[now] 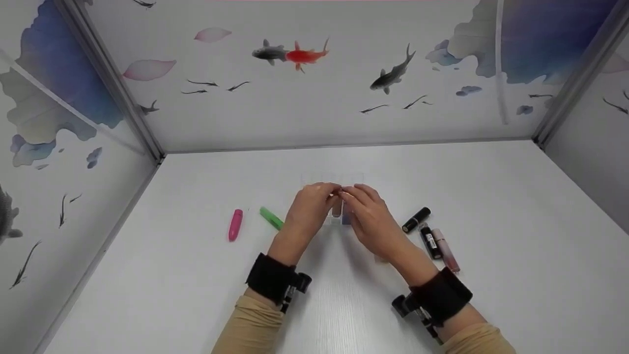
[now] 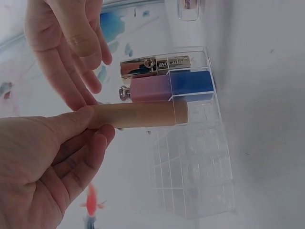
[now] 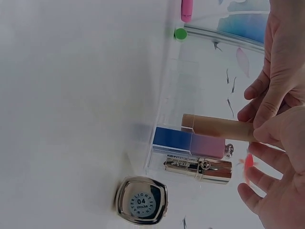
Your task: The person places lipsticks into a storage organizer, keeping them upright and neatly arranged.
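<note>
Inside clear organizer [image 2: 193, 190] | gold tube [image 2: 155, 66], pink-blue tube [image 2: 169, 87] occupy slots | left hand [image 1: 307, 209] pinches beige tube [image 2: 138, 114] | right hand [image 1: 373, 216]: fingers apart

The left grip [image 3: 283, 64] pinches a tan tube [image 3: 219, 128] beside a pink-and-blue tube [image 3: 205, 145].

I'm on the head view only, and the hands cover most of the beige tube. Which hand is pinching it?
Observer: The left hand pinches the beige tube, near its upper end.
Operator: Is the tube's lower end down on the floor of the rack?
Observer: No. It is inside, just past the top edge, but short of the floor.
Operator: Anything in there that I can't see?
Observer: Yes, a gold tube stands beside the blue-pink one.
</note>
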Demonstrator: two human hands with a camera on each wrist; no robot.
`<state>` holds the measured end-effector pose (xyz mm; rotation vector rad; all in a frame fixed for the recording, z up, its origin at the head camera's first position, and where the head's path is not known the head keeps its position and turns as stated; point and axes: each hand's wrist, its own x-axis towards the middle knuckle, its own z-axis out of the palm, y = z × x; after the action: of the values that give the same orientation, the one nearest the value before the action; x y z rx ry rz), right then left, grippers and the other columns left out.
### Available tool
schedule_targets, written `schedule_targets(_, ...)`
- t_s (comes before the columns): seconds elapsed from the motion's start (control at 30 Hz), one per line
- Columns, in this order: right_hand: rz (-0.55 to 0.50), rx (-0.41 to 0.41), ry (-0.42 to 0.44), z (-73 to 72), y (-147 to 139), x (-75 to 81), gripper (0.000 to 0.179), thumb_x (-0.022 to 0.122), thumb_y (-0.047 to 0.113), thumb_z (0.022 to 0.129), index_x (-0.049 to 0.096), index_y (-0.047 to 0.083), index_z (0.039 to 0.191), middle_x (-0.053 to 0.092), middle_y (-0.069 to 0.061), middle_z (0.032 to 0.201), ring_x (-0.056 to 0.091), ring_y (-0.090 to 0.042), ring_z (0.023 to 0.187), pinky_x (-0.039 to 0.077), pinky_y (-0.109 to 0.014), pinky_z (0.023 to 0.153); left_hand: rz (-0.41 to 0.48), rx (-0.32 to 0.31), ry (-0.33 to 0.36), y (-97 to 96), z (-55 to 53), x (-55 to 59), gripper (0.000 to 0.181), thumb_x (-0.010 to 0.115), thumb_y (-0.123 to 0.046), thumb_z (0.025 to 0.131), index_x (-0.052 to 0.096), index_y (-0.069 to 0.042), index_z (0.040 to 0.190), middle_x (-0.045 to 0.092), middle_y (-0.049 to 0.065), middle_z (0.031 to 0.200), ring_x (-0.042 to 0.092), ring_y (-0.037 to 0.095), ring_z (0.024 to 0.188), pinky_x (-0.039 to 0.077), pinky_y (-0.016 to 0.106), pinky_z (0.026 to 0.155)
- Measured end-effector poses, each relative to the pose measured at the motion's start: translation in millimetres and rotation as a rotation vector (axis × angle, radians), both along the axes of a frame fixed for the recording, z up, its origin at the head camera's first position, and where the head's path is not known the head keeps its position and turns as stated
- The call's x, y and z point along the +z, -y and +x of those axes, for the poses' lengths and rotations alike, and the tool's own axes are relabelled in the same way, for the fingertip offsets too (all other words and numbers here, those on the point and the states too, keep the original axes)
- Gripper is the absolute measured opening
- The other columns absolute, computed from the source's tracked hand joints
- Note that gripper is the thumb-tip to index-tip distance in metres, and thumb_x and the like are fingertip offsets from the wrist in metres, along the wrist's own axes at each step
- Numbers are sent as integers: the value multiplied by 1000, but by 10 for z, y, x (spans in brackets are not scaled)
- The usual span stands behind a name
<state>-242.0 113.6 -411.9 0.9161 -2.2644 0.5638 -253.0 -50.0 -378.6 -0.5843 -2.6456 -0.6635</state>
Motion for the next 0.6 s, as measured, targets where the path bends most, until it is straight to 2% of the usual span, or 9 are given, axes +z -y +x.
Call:
schedule_targets(0.3, 6, 24, -22, -18, -49, 1, 39, 57, -9, 84, 61, 2, 121, 61, -14, 120, 52, -37, 115, 44, -47, 98, -35, 18, 4, -9, 8, -7, 22, 61, -16, 92, 68, -10, 111, 72, 3, 102, 68, 15, 95, 54, 26, 82)
schedule_targets(0.6, 38, 28, -16, -17, -61, -4, 41, 58, -11, 83, 61, 2, 121, 61, -12, 124, 51, -38, 116, 49, -51, 89, -48, 23, 6, -5, -8, -24, 23, 61, -16, 91, 67, -9, 112, 72, 3, 103, 68, 15, 96, 54, 26, 83)
